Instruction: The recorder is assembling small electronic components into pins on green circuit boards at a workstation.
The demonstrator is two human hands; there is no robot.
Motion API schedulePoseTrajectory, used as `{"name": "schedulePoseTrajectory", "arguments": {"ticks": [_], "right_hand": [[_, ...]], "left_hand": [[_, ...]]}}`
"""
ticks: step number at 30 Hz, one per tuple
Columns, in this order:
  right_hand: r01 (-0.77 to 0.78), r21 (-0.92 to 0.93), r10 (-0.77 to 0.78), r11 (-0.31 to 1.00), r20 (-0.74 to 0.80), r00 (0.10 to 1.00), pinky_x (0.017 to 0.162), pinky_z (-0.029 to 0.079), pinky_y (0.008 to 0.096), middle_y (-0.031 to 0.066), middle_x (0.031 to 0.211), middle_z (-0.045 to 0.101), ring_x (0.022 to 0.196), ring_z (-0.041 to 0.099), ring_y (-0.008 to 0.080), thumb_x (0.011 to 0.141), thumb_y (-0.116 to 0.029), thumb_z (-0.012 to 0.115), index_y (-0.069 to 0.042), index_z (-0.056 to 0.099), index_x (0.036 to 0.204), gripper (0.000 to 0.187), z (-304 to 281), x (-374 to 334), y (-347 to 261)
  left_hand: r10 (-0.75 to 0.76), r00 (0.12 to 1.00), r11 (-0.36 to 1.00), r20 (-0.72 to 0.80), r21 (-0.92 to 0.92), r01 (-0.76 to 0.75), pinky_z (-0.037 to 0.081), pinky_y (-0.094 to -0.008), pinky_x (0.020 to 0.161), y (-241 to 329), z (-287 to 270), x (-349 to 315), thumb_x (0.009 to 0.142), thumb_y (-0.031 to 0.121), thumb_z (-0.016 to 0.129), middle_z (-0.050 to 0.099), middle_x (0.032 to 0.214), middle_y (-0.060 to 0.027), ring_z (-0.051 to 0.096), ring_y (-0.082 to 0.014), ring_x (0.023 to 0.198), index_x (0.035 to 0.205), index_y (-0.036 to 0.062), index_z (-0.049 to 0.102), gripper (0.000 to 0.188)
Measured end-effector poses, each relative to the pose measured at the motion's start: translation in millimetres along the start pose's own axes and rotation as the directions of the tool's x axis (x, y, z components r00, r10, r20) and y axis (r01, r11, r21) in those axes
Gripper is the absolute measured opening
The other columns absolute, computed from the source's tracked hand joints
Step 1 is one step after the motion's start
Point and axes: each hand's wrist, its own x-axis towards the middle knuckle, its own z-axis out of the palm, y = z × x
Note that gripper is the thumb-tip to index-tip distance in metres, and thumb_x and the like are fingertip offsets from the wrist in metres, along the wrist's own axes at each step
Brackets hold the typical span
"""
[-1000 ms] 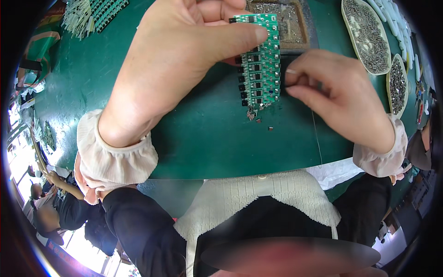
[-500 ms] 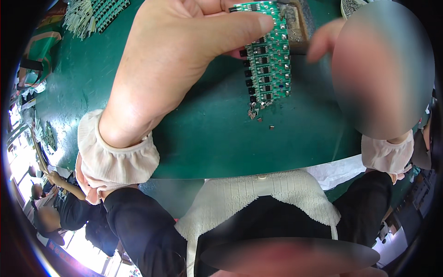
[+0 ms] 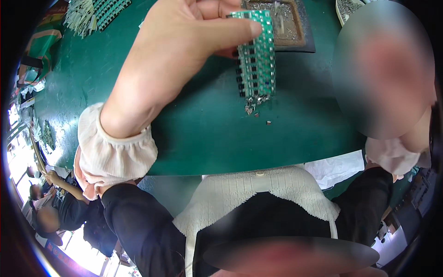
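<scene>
Green circuit board [image 3: 258,55] pinched upright in left hand [image 3: 184,51], mostly populated; loose chips [image 3: 251,110] below; right hand [image 3: 383,74] blurred, grip unclear.

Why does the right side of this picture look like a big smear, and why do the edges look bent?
Head view: the right hand is a soft blur, its shape lost; the left hand and the green circuit board it pinches are sharp. The fisheye lens curves the green table edge and darkens the corners. Bright daylight washes out the lower left.
</scene>
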Motion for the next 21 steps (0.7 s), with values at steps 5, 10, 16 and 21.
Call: {"name": "schedulePoseTrajectory", "arguments": {"ticks": [5, 10, 16, 21], "right_hand": [[0.296, -0.119, -0.294, 0.948, 0.04, 0.955, 0.072, 0.049, 0.0385, 0.0107, 0.085, 0.057, 0.083, 0.058, 0.0322, 0.071, -0.005, 0.074, -0.003, 0.062, 0.091, 0.023, 69.3, 17.1, 22.9], [0.311, -0.138, -0.305, 0.94, 0.062, 0.95, 0.069, 0.049, 0.0392, 0.0097, 0.081, 0.053, 0.078, 0.056, 0.0313, 0.072, -0.003, 0.073, -0.003, 0.06, 0.088, 0.021, 81.1, 17.1, 29.1], [0.295, -0.154, -0.298, 0.943, -0.002, 0.954, 0.062, 0.049, 0.0375, 0.0099, 0.078, 0.056, 0.071, 0.058, 0.0291, 0.071, -0.001, 0.073, -0.003, 0.06, 0.084, 0.018, 73.7, 14.9, 28.2], [0.174, -0.075, -0.185, 0.982, -0.203, 0.961, 0.052, 0.047, 0.0304, 0.0089, 0.079, 0.062, 0.065, 0.061, 0.0208, 0.071, 0.004, 0.071, -0.003, 0.064, 0.085, 0.017, 50.8, 18.4, 22.0]], "left_hand": [[0.057, 0.998, 0.998, -0.01, 0.027, -0.057, 0.05, -0.0193, 0.068, -4.4, -9.5, 2.8, 0.084, -0.009, 0.067, 0.066, 0.091, -0.0046, 0.062, -0.0074, 0.077, 0.099, 0.0056, 0.049, 0.028], [0.053, 0.998, 0.997, -0.014, 0.049, -0.052, 0.05, -0.0191, 0.068, -3.1, -4.6, 3.8, 0.085, -0.008, 0.068, 0.066, 0.09, -0.0032, 0.061, -0.0065, 0.076, 0.099, 0.0059, 0.049, 0.027], [0.715, 0.379, 0.628, 0.588, -0.3, -0.718, 0.05, -0.0199, 0.073, -32.2, -23.4, 38.2, 0.085, -0.009, 0.068, 0.066, 0.092, -0.0027, 0.062, -0.0065, 0.082, 0.099, 0.0054, 0.05, 0.027], [0.047, 0.991, 0.978, 0.124, 0.197, -0.071, 0.052, -0.0208, 0.081, -23.4, -9.4, -1.1, 0.085, -0.01, 0.065, 0.067, 0.102, -0.0028, 0.065, -0.0084, 0.092, 0.112, 0.0037, 0.054, 0.032]]}}
